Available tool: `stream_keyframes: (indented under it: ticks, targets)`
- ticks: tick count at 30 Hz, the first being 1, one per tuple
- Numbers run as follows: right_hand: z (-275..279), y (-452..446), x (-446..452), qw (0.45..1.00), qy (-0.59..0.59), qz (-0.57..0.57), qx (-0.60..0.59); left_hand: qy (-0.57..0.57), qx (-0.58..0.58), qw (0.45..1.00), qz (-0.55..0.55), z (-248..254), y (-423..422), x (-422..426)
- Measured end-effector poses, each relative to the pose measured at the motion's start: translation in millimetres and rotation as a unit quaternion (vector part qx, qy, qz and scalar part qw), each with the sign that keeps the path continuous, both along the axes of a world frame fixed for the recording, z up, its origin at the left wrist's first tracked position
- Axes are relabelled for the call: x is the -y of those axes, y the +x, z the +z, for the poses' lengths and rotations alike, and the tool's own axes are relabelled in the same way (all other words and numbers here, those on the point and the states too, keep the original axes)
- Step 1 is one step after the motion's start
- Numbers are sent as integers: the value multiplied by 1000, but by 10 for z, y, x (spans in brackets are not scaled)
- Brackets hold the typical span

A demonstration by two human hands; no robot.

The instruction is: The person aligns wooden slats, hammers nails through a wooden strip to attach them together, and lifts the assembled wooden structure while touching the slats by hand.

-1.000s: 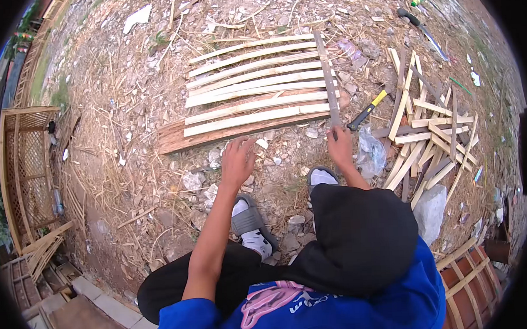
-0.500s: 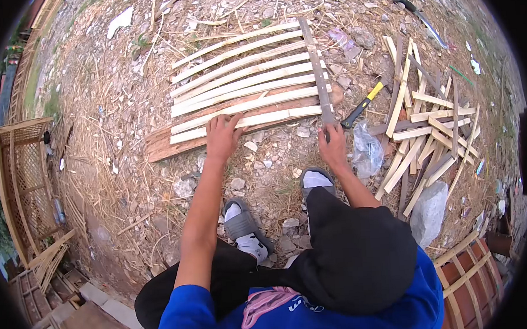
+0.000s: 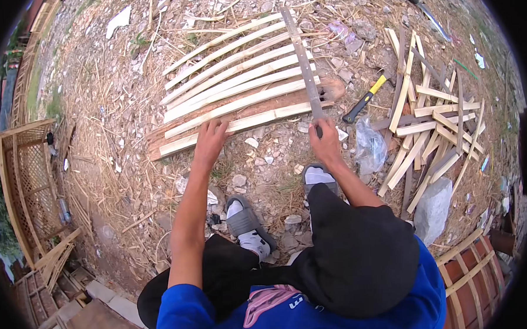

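Several pale wooden slats lie in a curved, fanned row on the ground, their right ends under a grey-brown strip dotted with what look like nail heads. My left hand has its fingers bent over the nearest slat, left of its middle. At the strip's near end, my right hand is closed around it; a dark bit shows by the fingers. Beneath the near slats rests a rough brown board with a knotted right end. A hammer with a black and yellow handle lies right of the strip.
Loose wooden strips form a pile on the right. Beside them are a clear plastic bag and a large pale rock. A black-handled saw or long blade lies at upper right. A lattice frame stands far left.
The strip and slats have shifted left, with the strip's far end moving most. More of the board's right end shows. Both hands have moved slightly left, still at the same pieces.
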State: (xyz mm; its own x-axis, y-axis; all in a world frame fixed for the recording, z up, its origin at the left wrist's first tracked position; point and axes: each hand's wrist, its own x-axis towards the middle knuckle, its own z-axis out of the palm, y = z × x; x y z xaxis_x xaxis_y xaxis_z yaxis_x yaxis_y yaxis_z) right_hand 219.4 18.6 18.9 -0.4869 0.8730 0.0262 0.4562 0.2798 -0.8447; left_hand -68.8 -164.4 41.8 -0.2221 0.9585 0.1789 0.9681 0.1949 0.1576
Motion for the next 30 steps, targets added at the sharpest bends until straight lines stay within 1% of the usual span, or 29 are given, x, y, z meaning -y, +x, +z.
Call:
stream_keyframes:
  ticks: [7, 9, 13, 16, 22, 30]
  targets:
    - [-2, 27, -141, 999, -26, -5, 26, 56, 36, 998, 2, -146, 151, -194]
    - [21, 45, -187, 998, -46, 3, 42, 45, 77, 996, 25, -154, 165, -225]
    - [-57, 63, -209, 999, -29, 1, 23, 41, 124, 990, 58, -163, 107, -268]
    - [-28, 57, -226, 999, -41, -1, 31, 51, 132, 989, 33, -168, 23, -260]
    - [-72, 103, -255, 999, -27, 0, 30, 52, 147, 988, 18, -130, 53, -289]
    - [-67, 197, -271, 999, -20, -5, 33, 43, 149, 987, 31, -165, 100, -297]
